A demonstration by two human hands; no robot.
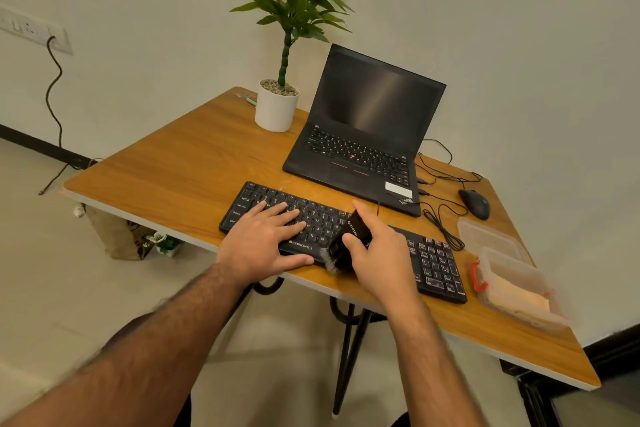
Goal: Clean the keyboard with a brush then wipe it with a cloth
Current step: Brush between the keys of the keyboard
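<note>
A black keyboard (436, 263) lies along the front edge of the wooden table (180, 180). My left hand (263, 243) rests flat on its left half, fingers straight over the keys. My right hand (377, 250) grips a black brush (346, 243) by its handle. The brush's pale bristles point down and touch the keyboard's front edge near the middle. An orange cloth (519, 302) lies inside a clear plastic box (512, 274) with a red clip at the table's right side.
An open black laptop (360, 135) stands behind the keyboard. A potted plant (277, 107) is at the back left of it. A black mouse (474, 203) and loose cables (443, 218) lie right of the laptop, with a clear lid (485, 236) beside them.
</note>
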